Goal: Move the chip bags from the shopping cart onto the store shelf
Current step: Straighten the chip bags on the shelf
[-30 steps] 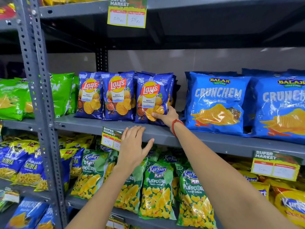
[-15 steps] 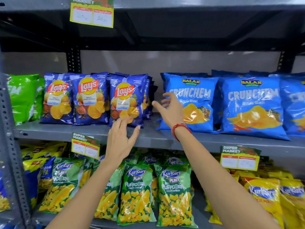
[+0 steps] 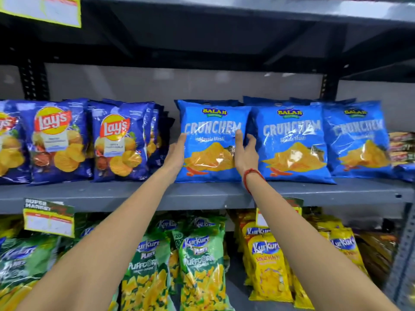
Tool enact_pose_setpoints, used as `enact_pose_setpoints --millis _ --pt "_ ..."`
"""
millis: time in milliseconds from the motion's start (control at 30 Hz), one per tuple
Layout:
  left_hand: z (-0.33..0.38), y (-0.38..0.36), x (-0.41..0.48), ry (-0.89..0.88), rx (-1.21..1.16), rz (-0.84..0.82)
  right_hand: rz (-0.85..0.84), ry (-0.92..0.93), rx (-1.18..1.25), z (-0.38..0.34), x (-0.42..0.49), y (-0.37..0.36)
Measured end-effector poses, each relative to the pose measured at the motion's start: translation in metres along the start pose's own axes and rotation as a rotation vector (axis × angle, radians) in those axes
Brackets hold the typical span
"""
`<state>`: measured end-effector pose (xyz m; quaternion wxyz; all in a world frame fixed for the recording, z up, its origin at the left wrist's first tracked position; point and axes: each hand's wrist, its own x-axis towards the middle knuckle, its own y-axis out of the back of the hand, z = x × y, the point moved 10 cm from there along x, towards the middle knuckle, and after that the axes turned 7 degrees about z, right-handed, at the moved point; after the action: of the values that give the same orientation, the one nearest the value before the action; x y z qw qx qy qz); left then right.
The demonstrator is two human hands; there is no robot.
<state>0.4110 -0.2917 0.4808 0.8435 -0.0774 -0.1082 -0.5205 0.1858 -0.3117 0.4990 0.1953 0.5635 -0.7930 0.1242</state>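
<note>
A light-blue Crunchem chip bag (image 3: 210,133) stands upright on the grey middle shelf (image 3: 202,195). My left hand (image 3: 176,152) lies flat against the bag's left edge, fingers straight. My right hand (image 3: 243,151), with a red thread on its wrist, is at the bag's right edge, fingers spread and extended. Neither hand wraps around the bag. Two more Crunchem bags (image 3: 292,140) stand to its right. Dark-blue Lay's bags (image 3: 116,144) stand in rows to its left. The shopping cart is out of view.
Below hang green Kurkure Puffcorn bags (image 3: 202,270) and yellow Kurkure bags (image 3: 267,265). A price tag (image 3: 48,217) hangs from the shelf edge at left. A perforated steel upright (image 3: 404,254) stands at the right. The shelf above (image 3: 224,10) overhangs the bags.
My view and both hands have shifted right, from the Lay's bags to the leftmost Crunchem bag. My right hand left the Lay's bag; both hands now flank the Crunchem bag.
</note>
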Motion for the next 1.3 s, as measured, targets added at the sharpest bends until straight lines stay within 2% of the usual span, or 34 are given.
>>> enact_pose_setpoints --millis 133,267,367,533,633,967,1067,1133,1200,1300 --pt "0.006 -0.009 -0.005 0.005 0.066 0.038 -0.089 -0.229 -0.011 0.023 0.006 -0.013" --pt "-0.006 -0.008 0.003 0.042 0.083 0.061 -0.119 -0.317 0.028 0.037 0.014 -0.021" --pt "-0.012 -0.007 0.005 0.079 0.04 0.074 -0.107 -0.308 0.079 0.037 0.016 -0.021" --pt "0.0 -0.004 -0.003 -0.022 -0.046 0.114 -0.05 -0.153 0.145 0.02 0.02 -0.021" --pt "0.006 -0.003 -0.006 -0.061 -0.099 0.12 -0.075 -0.095 0.156 0.018 0.026 -0.03" --pt "0.004 -0.011 -0.004 -0.069 -0.208 0.026 -0.096 -0.115 0.1 0.024 0.021 -0.021" --pt "0.0 0.0 -0.004 -0.057 -0.151 0.116 -0.076 -0.101 0.056 0.021 0.017 -0.019" --pt "0.003 0.008 -0.008 -0.105 -0.009 0.225 -0.04 -0.051 0.005 0.014 0.013 -0.016" --pt "0.017 0.018 -0.017 -0.245 0.139 0.373 0.003 0.044 -0.059 0.003 0.008 -0.011" --pt "0.05 0.02 -0.041 -0.519 0.2 0.526 0.102 0.244 -0.206 -0.023 -0.004 0.006"
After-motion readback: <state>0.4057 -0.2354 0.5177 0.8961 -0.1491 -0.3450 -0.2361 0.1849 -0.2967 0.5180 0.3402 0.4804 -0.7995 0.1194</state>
